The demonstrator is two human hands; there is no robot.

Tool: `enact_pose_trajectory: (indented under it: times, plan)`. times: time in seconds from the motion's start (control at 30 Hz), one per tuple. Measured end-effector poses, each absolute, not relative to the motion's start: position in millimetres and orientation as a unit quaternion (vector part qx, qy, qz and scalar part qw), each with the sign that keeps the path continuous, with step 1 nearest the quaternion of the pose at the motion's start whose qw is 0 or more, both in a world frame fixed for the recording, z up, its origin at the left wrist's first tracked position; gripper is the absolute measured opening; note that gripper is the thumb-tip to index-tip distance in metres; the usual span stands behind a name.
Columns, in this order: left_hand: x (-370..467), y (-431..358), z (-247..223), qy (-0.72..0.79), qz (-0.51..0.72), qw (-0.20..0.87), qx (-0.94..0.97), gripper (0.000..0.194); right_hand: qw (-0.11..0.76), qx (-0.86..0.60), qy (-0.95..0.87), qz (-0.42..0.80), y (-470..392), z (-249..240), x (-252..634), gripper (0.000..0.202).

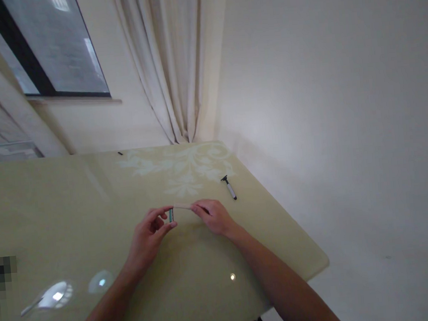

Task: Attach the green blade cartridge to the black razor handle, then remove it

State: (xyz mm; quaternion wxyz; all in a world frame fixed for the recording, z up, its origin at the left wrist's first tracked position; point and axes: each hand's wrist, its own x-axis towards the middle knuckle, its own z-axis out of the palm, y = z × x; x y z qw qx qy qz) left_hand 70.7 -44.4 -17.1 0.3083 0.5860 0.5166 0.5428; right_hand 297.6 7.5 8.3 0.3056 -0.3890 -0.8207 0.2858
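My left hand (pixel 152 234) pinches a small razor cartridge (pixel 171 215) between thumb and fingertips, its narrow teal and dark face showing. From the right, my right hand (pixel 212 215) holds the end of a thin, pale stick (pixel 182 206). The stick's other end reaches the top of the cartridge at my left fingertips; whether they touch is too small to tell. Beyond my right hand, a razor (pixel 230 188) with a grey and black handle lies on the glossy table.
The pale green table (pixel 280 234) has a floral pattern. A small dark piece (pixel 120 153) lies near its far edge. At the lower left is a shiny, clear object with a thin handle (pixel 53 296). Curtains, a window and a white wall surround the table.
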Motion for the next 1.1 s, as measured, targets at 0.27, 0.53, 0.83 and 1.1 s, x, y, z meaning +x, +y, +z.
enact_pose_trajectory:
  times: [0.27,0.53,0.83,1.1]
  plan:
    - [69.4,-44.2,-15.5,0.53,0.541,0.314,0.573,0.042,0.284,-0.387,-0.84,0.252,8.1,9.9,300.2,0.044]
    - [69.8,-44.6,-13.0,0.53,0.539,0.322,0.57,0.045,0.267,-0.355,-0.865,0.234,6.8,5.6,300.6,0.037]
    - [71.1,-45.9,-14.9,0.521,0.542,0.327,0.573,0.042,0.279,-0.33,-0.861,0.267,6.4,8.1,300.7,0.037]
    - [70.3,-43.4,-18.1,0.527,0.538,0.339,0.564,0.045,0.284,-0.317,-0.865,0.267,6.2,7.6,301.4,0.036]
